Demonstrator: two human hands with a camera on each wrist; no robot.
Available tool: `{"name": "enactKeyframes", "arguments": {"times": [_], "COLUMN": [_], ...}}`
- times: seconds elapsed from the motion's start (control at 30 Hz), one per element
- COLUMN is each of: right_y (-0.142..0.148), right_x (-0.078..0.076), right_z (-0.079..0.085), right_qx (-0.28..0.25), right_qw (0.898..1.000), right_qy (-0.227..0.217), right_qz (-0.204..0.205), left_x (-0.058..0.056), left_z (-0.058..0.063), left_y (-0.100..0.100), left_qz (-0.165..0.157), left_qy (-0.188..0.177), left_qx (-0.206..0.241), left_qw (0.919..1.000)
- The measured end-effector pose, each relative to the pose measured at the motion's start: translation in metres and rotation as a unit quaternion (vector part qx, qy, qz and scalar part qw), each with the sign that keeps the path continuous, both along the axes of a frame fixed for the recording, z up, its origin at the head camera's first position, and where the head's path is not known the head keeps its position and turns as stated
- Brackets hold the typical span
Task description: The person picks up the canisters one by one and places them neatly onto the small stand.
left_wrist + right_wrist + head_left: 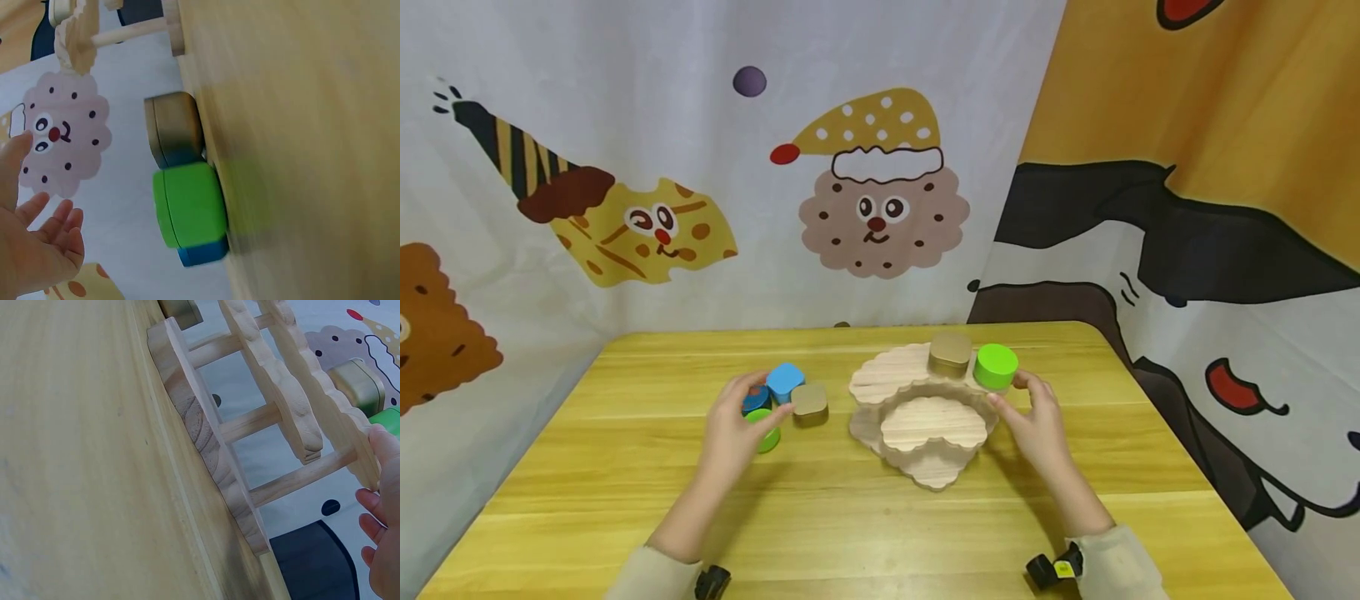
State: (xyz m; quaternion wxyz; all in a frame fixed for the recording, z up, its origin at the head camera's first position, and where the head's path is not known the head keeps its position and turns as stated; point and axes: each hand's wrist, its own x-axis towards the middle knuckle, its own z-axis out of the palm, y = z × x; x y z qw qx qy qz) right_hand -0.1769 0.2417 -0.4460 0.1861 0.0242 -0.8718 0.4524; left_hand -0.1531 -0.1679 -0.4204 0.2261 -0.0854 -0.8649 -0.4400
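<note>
My left hand (pixel 733 421) hovers over a group of small lidded tins with its fingers loosely spread and nothing between them. In the group are a blue tin (pixel 786 381), a gold tin (pixel 809 403), a green tin (pixel 765 433) and a dark blue patterned tin (pixel 756 400). On the top tier of a wooden stand (pixel 887 375) with scalloped boards sit a second gold tin (pixel 950 354) and a bright green tin (pixel 997 367). My right hand (pixel 1036 421) has thumb and forefinger at the sides of that green tin, the thumb right at the board's edge.
Round wooden posts (pixel 303 477) join the tiers of the stand. Both stand and tins are on a wooden table (pixel 880 542), with a printed cloth (pixel 685 67) hanging behind its back edge.
</note>
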Motion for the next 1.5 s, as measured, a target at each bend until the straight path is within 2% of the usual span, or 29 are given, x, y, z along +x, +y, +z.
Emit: {"name": "enactKeyframes", "arguments": {"times": [0.17,0.43,0.6,0.83,1.17,1.5], "right_y": [0.000,0.000,0.000,0.001,0.000,0.000], "right_x": [0.000,0.001,0.001,0.002,0.002,0.001], "right_z": [0.000,0.000,0.000,0.000,0.001,0.001], "right_qx": [0.000,0.002,-0.001,0.001,0.003,0.001], "right_qw": [1.000,1.000,1.000,1.000,1.000,1.000], "right_qy": [-0.002,-0.010,-0.006,0.006,0.000,-0.005], "right_qz": [-0.002,0.001,0.001,-0.002,-0.001,-0.001], "left_x": [0.001,0.001,0.003,0.006,0.003,0.001], "left_z": [-0.007,-0.025,-0.033,-0.041,-0.054,-0.057], "left_y": [-0.015,-0.040,-0.048,-0.052,-0.051,-0.047], "left_qz": [-0.004,-0.002,-0.004,-0.014,-0.010,0.004], "left_qy": [-0.025,-0.081,-0.098,-0.133,-0.155,-0.179], "left_qx": [-0.013,-0.026,-0.029,-0.024,-0.012,-0.007], "left_qw": [0.9996,0.9964,0.9948,0.9907,0.9877,0.9839]}}
